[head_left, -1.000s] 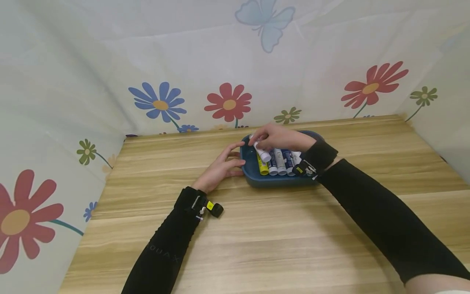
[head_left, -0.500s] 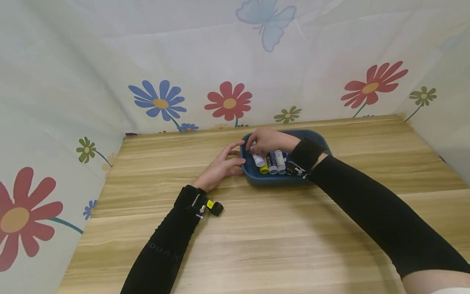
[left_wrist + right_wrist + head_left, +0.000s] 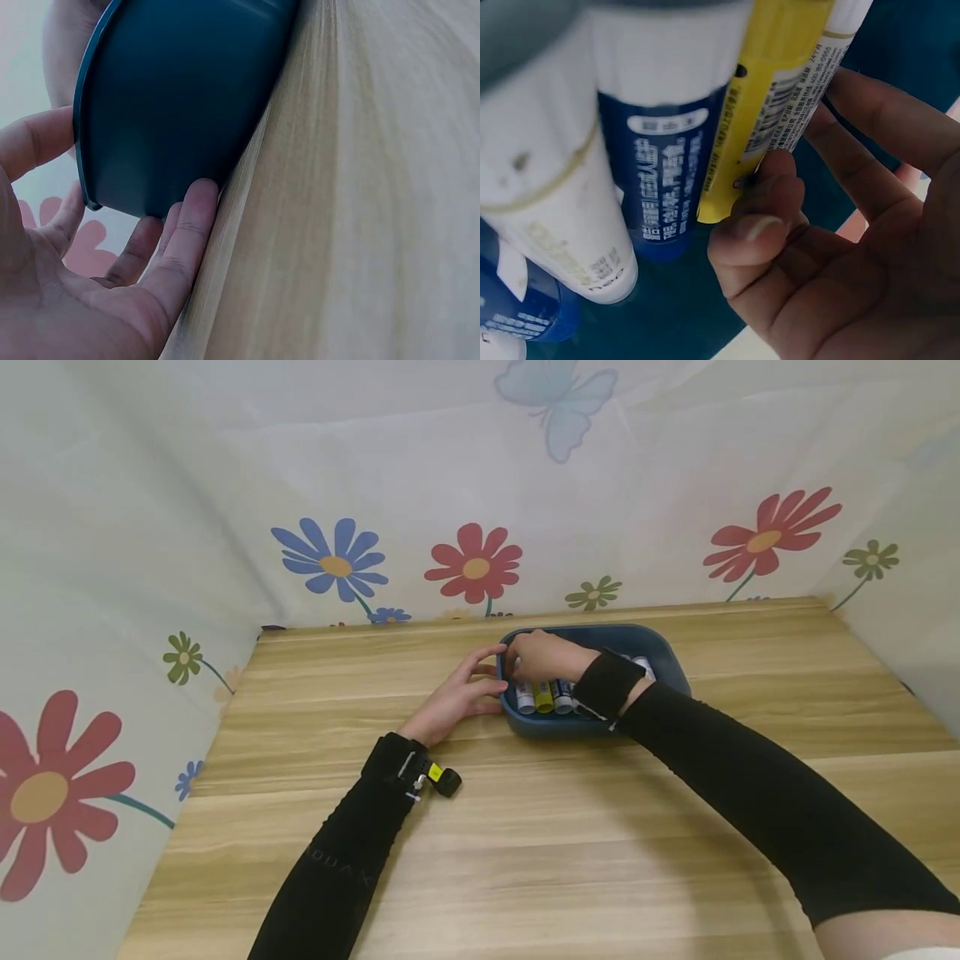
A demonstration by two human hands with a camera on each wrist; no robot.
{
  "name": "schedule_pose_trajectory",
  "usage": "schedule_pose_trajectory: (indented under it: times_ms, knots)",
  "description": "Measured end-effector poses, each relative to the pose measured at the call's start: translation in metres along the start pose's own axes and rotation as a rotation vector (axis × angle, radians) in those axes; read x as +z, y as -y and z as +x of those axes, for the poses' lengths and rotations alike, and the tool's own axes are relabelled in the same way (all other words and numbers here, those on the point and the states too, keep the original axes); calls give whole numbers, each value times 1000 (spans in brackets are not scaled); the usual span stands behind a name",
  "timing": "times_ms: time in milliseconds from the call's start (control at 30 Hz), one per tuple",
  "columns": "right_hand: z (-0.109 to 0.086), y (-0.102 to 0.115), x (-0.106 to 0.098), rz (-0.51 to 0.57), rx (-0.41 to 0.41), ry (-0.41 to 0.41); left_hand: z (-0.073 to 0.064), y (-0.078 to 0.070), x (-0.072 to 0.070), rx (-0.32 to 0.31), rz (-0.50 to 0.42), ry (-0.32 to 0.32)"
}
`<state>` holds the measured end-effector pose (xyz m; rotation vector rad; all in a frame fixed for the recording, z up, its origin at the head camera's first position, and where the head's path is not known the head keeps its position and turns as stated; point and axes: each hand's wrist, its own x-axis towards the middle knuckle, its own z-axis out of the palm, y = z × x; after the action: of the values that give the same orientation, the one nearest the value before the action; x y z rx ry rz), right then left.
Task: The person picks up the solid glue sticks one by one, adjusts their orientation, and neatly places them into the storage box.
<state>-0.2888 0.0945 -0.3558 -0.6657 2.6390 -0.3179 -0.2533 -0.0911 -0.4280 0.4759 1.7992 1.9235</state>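
Observation:
A dark blue-green plastic bin holds a row of glue sticks. At the row's left end lies a white glue stick, beside a yellow glue stick. My right hand reaches into the bin and pinches the white stick; in the right wrist view, the thumb lies by the yellow glue stick and fingers lie beyond the white glue stick. My left hand rests against the bin's left end. In the left wrist view, its extended fingers touch the rim and outer wall of the bin.
The bin stands on a wood-grain table near its back edge. White cloth with printed flowers hangs behind and at the sides. A blue-and-white glue stick and several others lie along the row, partly covered by the right wrist in the head view.
The white glue stick has gone down from above the yellow one into the bin's left end, with my right hand lowering and moving left. My left hand stays at the bin.

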Motion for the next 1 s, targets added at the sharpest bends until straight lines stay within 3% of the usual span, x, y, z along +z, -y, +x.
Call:
schedule_pose_trajectory:
  times_ms: [300,667,800,1000]
  knots:
    - [-7,-9,-4,50,-36,14,3,0,2,-8,9,7]
    - [-17,-23,-7,101,-101,-27,2,2,1,-16,16,-4]
    - [-31,-22,-17,180,-101,-70,-3,0,-2,-17,123,-57]
    - [-50,-23,-26,242,-116,-180,-14,-3,-9,-12,400,-171]
